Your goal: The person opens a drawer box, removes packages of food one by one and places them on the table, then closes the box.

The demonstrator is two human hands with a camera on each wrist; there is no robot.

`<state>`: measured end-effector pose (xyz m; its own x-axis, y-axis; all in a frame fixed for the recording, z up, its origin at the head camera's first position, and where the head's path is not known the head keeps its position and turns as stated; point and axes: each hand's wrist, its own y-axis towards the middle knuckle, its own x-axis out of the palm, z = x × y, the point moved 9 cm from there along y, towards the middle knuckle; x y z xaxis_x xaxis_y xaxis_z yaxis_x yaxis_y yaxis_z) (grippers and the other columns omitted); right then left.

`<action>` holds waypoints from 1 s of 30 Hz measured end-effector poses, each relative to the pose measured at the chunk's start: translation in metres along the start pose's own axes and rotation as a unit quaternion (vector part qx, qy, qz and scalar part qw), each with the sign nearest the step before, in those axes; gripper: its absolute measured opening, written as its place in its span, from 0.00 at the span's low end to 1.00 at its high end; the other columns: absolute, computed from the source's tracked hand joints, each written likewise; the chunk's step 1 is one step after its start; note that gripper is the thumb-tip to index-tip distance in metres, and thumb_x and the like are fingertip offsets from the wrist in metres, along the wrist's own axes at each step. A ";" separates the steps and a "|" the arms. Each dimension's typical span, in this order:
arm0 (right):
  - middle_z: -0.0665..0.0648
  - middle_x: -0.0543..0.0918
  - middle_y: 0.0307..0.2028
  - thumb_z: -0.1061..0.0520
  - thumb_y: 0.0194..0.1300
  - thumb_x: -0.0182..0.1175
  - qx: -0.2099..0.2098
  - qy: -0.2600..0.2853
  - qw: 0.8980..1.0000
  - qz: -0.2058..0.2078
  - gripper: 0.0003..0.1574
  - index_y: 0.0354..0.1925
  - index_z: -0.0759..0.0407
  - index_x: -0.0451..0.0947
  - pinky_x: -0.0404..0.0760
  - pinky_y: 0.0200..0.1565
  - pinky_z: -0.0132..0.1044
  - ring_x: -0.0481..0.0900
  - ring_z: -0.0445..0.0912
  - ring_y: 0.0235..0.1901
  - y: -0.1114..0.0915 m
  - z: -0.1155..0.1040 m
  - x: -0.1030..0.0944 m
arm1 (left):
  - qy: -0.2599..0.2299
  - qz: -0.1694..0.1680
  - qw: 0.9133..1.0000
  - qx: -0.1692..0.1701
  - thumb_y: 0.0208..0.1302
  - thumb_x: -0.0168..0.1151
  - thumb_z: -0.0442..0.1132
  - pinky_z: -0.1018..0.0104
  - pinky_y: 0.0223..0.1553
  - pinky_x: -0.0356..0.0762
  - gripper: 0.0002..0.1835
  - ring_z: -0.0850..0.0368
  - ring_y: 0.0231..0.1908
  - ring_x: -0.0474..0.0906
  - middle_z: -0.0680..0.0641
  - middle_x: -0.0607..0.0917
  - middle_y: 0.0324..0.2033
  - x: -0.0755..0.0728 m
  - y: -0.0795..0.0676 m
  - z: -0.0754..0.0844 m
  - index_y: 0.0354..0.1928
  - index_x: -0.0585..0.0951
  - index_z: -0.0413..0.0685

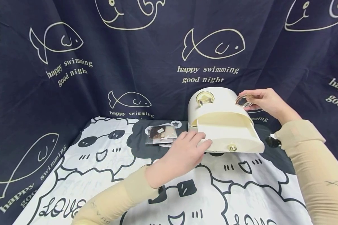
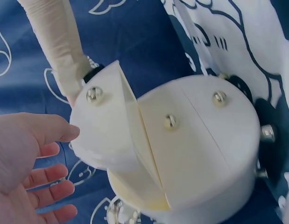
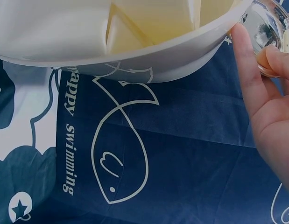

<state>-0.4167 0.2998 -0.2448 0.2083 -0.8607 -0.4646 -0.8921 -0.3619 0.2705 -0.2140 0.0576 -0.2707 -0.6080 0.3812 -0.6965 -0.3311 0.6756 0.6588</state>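
A white rounded storage box point(image 1: 223, 101) stands right of centre, with a drawer point(image 1: 215, 144) pulled out toward me. The drawer front has a small gold knob point(image 1: 232, 147). Two shiny gold discs sit on the box's curved top like ears: a left disc point(image 1: 205, 99) and a right disc point(image 3: 263, 28). My right hand point(image 1: 266, 100) pinches the right disc between thumb and fingers. At the drawer's left front corner is my left hand point(image 1: 183, 153), its fingers loosely extended and holding nothing. Whether its thumb touches the drawer front point(image 2: 102, 130) I cannot tell.
Left of the box lies a clear plastic packet point(image 1: 161, 134) with brown and beige pieces inside. A cartoon-printed cloth point(image 1: 101, 178) covers the table. Behind the box hangs a dark blue fish-print curtain point(image 1: 157, 68). Small metallic feet point(image 2: 268, 133) stick out from the box's underside.
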 end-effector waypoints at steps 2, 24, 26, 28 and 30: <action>0.49 0.86 0.38 0.70 0.66 0.51 0.000 0.002 1.000 -0.001 0.17 0.52 0.71 0.75 0.82 0.36 0.39 0.84 0.39 0.38 -0.001 0.000 0.000 | -0.003 0.006 1.000 -0.001 0.56 0.59 0.40 0.63 0.42 0.70 0.16 0.54 0.45 0.71 0.51 0.76 0.45 0.002 0.003 0.006 0.48 0.75 0.55; 0.47 0.86 0.38 0.68 0.66 0.52 -0.006 -0.001 1.000 0.008 0.17 0.52 0.71 0.75 0.82 0.35 0.38 0.84 0.39 0.37 -0.008 -0.004 0.002 | 0.006 0.047 0.999 0.025 0.63 0.50 0.38 0.68 0.35 0.68 0.12 0.57 0.43 0.72 0.54 0.76 0.44 0.017 0.028 0.053 0.47 0.77 0.57; 0.49 0.86 0.39 0.68 0.66 0.52 -0.009 0.000 1.000 0.009 0.17 0.52 0.71 0.74 0.82 0.35 0.38 0.84 0.39 0.37 -0.009 -0.005 0.002 | -0.006 0.042 0.999 0.027 0.63 0.50 0.38 0.68 0.36 0.68 0.12 0.57 0.45 0.72 0.53 0.76 0.45 0.021 0.029 0.055 0.47 0.77 0.56; 0.49 0.85 0.39 0.68 0.66 0.52 -0.010 -0.004 1.000 0.011 0.17 0.52 0.71 0.75 0.82 0.35 0.38 0.84 0.38 0.38 -0.009 -0.005 0.003 | -0.017 0.036 0.999 0.027 0.63 0.50 0.38 0.68 0.38 0.68 0.12 0.57 0.46 0.72 0.53 0.76 0.45 0.026 0.029 0.056 0.47 0.76 0.55; 0.49 0.85 0.39 0.68 0.66 0.52 -0.010 -0.008 1.000 0.013 0.17 0.52 0.71 0.75 0.83 0.35 0.37 0.84 0.38 0.38 -0.009 -0.006 0.003 | -0.024 0.032 0.999 0.029 0.61 0.52 0.37 0.67 0.40 0.69 0.13 0.56 0.47 0.71 0.52 0.75 0.46 0.030 0.030 0.058 0.47 0.76 0.55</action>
<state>-0.4055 0.2983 -0.2441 0.1791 -0.8637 -0.4712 -0.8890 -0.3473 0.2986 -0.2003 0.1255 -0.2885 -0.5913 0.4534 -0.6669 -0.2486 0.6842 0.6856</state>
